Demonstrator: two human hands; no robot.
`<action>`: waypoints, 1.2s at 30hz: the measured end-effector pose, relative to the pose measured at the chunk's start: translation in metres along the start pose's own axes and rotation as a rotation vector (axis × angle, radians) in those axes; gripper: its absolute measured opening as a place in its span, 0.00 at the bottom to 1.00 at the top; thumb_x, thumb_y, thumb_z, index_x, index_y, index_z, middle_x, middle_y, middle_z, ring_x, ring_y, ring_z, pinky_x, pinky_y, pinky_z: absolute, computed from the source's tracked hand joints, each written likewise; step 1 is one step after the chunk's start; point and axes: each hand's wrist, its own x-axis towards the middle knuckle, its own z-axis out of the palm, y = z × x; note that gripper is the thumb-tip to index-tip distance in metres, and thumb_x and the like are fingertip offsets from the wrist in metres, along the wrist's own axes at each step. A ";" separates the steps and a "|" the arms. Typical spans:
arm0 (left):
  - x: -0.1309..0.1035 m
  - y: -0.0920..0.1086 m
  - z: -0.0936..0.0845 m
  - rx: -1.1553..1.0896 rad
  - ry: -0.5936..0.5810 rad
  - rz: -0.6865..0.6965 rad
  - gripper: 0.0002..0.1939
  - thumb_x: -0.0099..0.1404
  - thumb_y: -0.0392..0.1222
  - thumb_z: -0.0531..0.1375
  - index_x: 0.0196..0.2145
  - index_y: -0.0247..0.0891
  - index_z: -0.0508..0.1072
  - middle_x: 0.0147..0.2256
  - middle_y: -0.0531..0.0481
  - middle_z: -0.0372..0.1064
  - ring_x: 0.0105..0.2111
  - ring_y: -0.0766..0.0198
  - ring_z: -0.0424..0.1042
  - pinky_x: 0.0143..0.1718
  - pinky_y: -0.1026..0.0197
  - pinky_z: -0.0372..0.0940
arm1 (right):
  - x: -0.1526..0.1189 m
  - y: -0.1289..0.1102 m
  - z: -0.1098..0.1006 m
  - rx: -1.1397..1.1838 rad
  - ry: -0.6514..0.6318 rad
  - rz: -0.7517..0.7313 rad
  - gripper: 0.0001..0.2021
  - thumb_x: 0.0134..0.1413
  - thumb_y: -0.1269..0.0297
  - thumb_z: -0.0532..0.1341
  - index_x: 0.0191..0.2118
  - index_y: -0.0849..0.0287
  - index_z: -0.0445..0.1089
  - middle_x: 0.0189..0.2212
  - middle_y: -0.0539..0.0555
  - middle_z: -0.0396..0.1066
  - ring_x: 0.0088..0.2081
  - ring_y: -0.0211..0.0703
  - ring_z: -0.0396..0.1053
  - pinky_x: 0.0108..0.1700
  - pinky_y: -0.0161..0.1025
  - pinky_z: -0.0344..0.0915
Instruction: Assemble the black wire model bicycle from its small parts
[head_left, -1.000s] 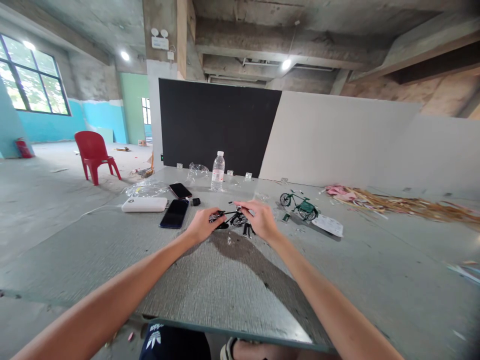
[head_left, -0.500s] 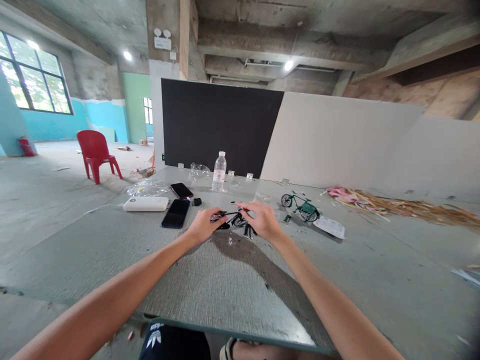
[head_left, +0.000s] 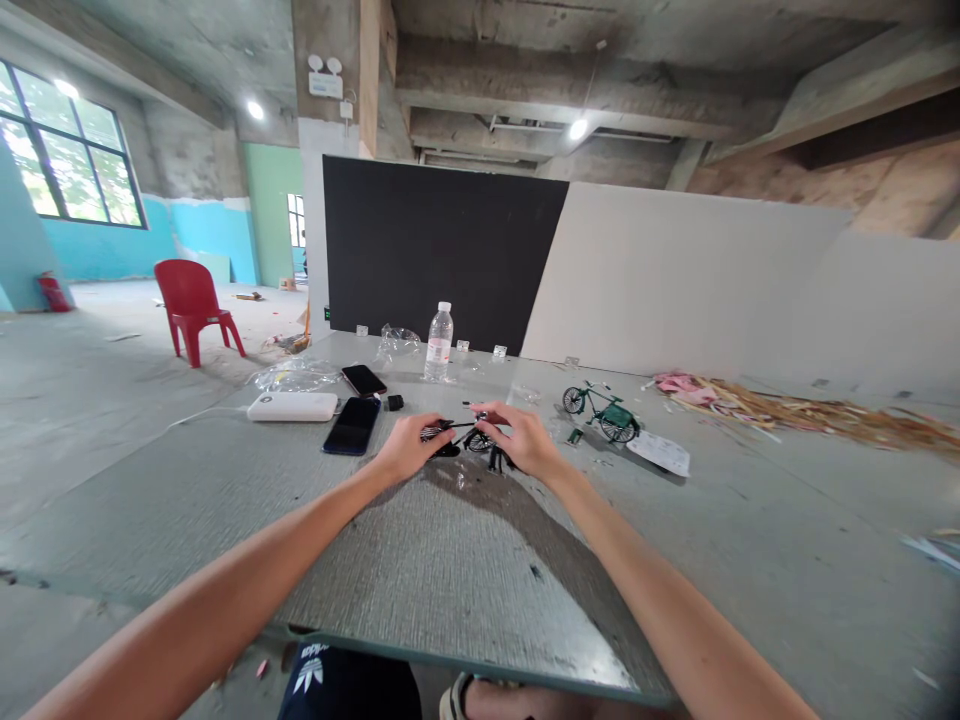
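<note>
My left hand is closed on a small black part with thin bars, just above the grey table. A thin dark rod runs from it towards my right hand, whose thumb and fingers are pinched at the rod's other end. Beneath and between the hands lie black model pieces, among them a small spoked wheel. The fingers partly hide these pieces. To the right, a green model bicycle stands beside a small green piece and a white card.
Two phones, a white power bank with a cable and a small black cube lie left of my hands. Behind stand a water bottle and crumpled clear plastic. Wood strips lie far right.
My right hand's fingers have drawn in slightly at the rod's end. My left hand has hardly moved, and the pieces on the table look the same.
</note>
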 end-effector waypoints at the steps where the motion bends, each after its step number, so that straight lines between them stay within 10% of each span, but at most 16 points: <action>1: 0.000 0.000 0.000 0.000 -0.001 0.001 0.15 0.65 0.50 0.57 0.33 0.35 0.76 0.31 0.49 0.75 0.32 0.61 0.71 0.34 0.61 0.60 | 0.000 0.001 0.001 0.023 0.007 0.005 0.12 0.63 0.59 0.57 0.49 0.50 0.72 0.43 0.52 0.77 0.42 0.44 0.76 0.45 0.42 0.71; 25: 0.003 -0.002 0.004 0.019 0.022 0.027 0.15 0.66 0.49 0.57 0.29 0.35 0.74 0.26 0.52 0.71 0.29 0.64 0.67 0.31 0.64 0.56 | 0.003 -0.003 -0.006 -0.294 0.015 -0.213 0.16 0.65 0.66 0.53 0.53 0.52 0.72 0.47 0.54 0.76 0.47 0.46 0.74 0.47 0.45 0.72; 36: 0.003 -0.003 0.005 -0.002 0.029 0.008 0.16 0.65 0.50 0.57 0.30 0.35 0.74 0.28 0.51 0.73 0.29 0.63 0.68 0.32 0.64 0.58 | 0.003 0.010 -0.002 -0.006 -0.046 -0.060 0.14 0.61 0.61 0.60 0.52 0.50 0.71 0.46 0.53 0.76 0.46 0.47 0.74 0.49 0.46 0.71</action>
